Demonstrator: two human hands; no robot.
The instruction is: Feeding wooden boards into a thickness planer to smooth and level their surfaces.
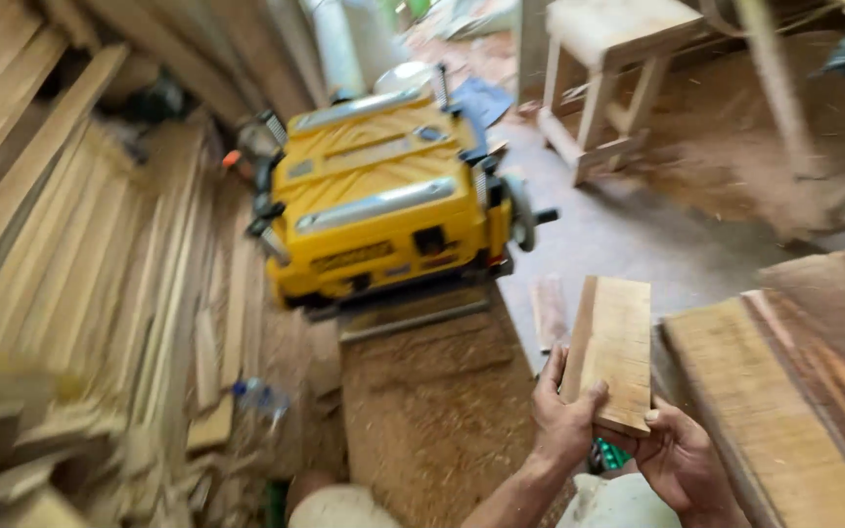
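I hold a short wooden board (613, 350) with both hands, near and to the right. My left hand (564, 416) grips its left edge and my right hand (679, 455) grips its near end. The yellow planer (383, 200) sits farther off, well apart. I think the board has not gone into it yet. Sawdust (432, 411) covers the floor in front of it.

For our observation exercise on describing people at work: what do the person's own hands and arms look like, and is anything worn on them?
Both hands are bare: no gloves, rings, watch or bands show on the left hand or the right hand. The left forearm is uncovered as far as the picture's edge, with no sleeve in view. Only the wrist of the right arm shows, also bare. The picture is slightly blurred, so fine marks cannot be told.
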